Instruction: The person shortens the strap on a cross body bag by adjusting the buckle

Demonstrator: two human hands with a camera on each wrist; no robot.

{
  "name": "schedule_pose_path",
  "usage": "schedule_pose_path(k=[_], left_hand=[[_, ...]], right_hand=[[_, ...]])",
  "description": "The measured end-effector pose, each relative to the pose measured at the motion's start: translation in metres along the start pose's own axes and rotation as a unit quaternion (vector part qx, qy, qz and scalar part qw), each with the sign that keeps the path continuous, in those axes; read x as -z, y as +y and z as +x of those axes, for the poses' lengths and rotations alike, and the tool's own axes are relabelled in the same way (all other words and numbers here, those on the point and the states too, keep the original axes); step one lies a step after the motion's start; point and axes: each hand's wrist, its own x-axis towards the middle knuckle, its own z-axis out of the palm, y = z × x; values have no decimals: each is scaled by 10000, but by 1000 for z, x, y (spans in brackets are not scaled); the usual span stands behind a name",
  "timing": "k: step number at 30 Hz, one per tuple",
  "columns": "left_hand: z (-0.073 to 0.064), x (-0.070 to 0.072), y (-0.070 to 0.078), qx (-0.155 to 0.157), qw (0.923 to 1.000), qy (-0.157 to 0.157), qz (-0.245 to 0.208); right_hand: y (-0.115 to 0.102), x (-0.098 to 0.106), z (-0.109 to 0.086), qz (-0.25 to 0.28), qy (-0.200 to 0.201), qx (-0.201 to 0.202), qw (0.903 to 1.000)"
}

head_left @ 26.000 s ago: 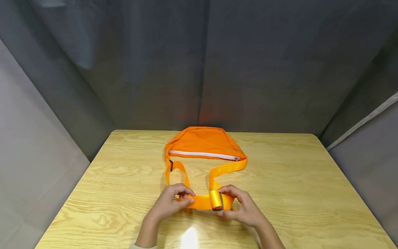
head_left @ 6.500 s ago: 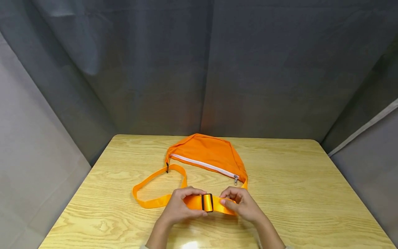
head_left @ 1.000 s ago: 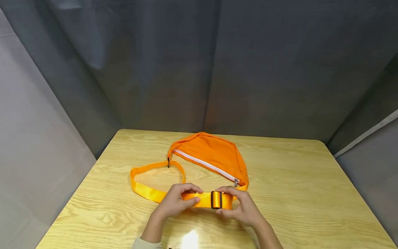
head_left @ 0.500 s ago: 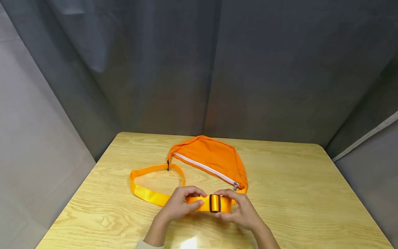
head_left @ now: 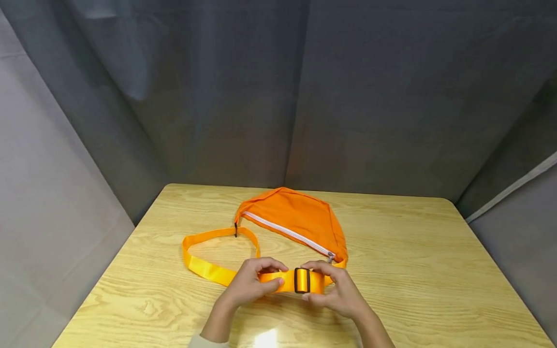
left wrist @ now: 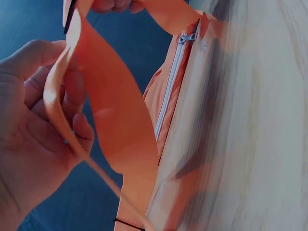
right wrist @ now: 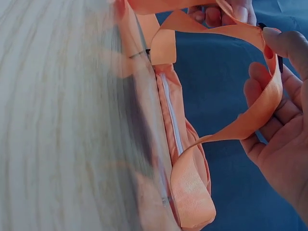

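The left hand (head_left: 254, 282) pinches the flat yellow-orange webbing strap (head_left: 209, 270); the right hand (head_left: 339, 290) grips the black rectangular slider buckle (head_left: 296, 280) by its far and near edges, presumably to steady it and hold the intervening webbing straight. The orange half-moon fabric bag (head_left: 300, 217) lies beyond on the wood-grain worktop (head_left: 413, 251), probably set back for working room.
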Motion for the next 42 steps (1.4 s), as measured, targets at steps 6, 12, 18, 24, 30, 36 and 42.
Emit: schedule_pose_path(k=[6,12,18,24,30,36,42], left_hand=[[1,0,1,77,10000,52,1],[2,3,1,-45,9999,47,100],[5,-5,1,-802,9961,102,352],[1,-13,-4,-668,9974,222,-167],[-1,-15,-31,-713,9970,276,-79],[0,-15,-39,-776,9965,214,-208],[0,-13,-15,-853,9959,228,-209]], right_hand=[[0,1,0,-108,12,-1,9999],[-1,1,0,-98,34,28,9999],[0,-2,6,-25,-105,341,9994],[19,-8,5,-71,-260,391,9989],[32,-3,0,-52,-485,51,9988],[46,12,-6,850,-599,-241,9943],[48,8,-5,1860,-680,-211,9800]])
